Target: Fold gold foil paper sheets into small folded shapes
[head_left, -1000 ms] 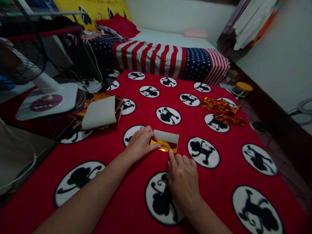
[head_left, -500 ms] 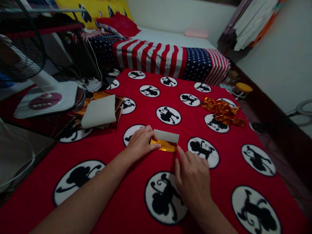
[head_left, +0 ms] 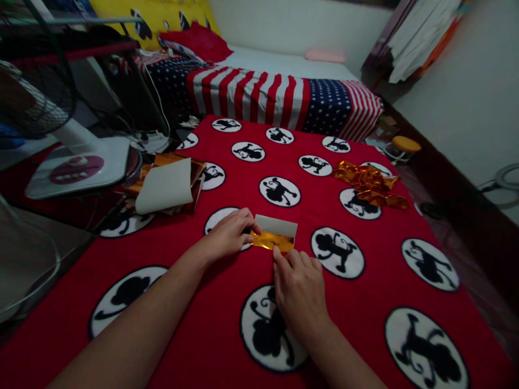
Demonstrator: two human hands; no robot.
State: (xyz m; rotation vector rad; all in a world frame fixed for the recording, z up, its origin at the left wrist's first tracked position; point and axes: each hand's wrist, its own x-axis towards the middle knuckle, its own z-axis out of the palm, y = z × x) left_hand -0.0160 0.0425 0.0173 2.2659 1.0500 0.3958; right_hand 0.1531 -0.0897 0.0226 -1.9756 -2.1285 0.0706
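A small sheet of gold foil paper (head_left: pixel 272 241) lies on the red cloth in front of me, partly folded. Its pale back shows along the far half and its shiny gold side along the near half. My left hand (head_left: pixel 232 233) holds the sheet down at its left end, fingers bent and pressed on it. With fingers curled, my right hand (head_left: pixel 302 292) touches the near folded edge, the index fingertip pressing there. What the thumb of the right hand does is hidden.
To the left lies a stack of foil paper sheets (head_left: pixel 165 186), pale side up. Several crumpled or folded gold foil pieces (head_left: pixel 368 183) rest at the right. A white fan base (head_left: pixel 77 167) stands at left. Beyond the red monkey-print cloth (head_left: pixel 251 173) is a bed (head_left: pixel 259 94).
My right hand has moved left from the paper's right corner to the middle of its near edge. My left thumb has drawn back from the gold strip, and the left hand remains at the left end.
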